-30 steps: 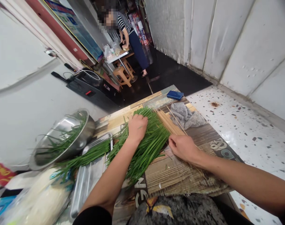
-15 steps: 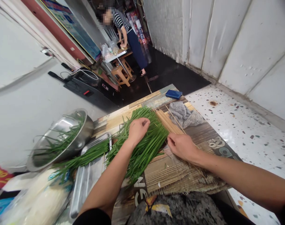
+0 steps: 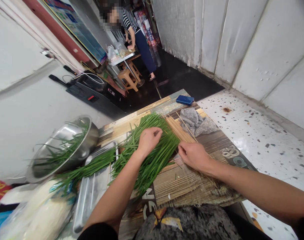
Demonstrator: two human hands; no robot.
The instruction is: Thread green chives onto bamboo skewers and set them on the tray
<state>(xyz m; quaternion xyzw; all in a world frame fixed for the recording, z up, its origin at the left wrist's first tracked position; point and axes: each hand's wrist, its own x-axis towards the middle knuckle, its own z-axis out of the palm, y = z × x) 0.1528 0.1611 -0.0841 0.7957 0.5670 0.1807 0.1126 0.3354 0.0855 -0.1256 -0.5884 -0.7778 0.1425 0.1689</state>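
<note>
A large heap of green garlic chives [image 3: 156, 160] lies across the wood-patterned table. Over its upper part is my left hand [image 3: 149, 141], with thumb and fingers bent together in a pinch; what they hold, if anything, is too small to see. At the heap's right edge my right hand [image 3: 194, 157] is closed, its fingertips close to the chive ends. Its grip is hidden from this side. Thin bamboo skewers [image 3: 180, 130] lie in a bundle just beyond my right hand, and some thin sticks show beneath that wrist.
A metal tray [image 3: 92, 193] with a smaller chive bunch [image 3: 99, 165] stands left. Behind it tilts a steel bowl [image 3: 90, 133] holding more chives. A grey cloth [image 3: 195, 121] and a blue box [image 3: 185, 100] lie at the far right. A person [image 3: 139, 43] bends over another table.
My left hand has lifted slightly off the chives and shifted right, its fingers coming into a pinch. My right hand stays nearly still. The view has swung a little.
</note>
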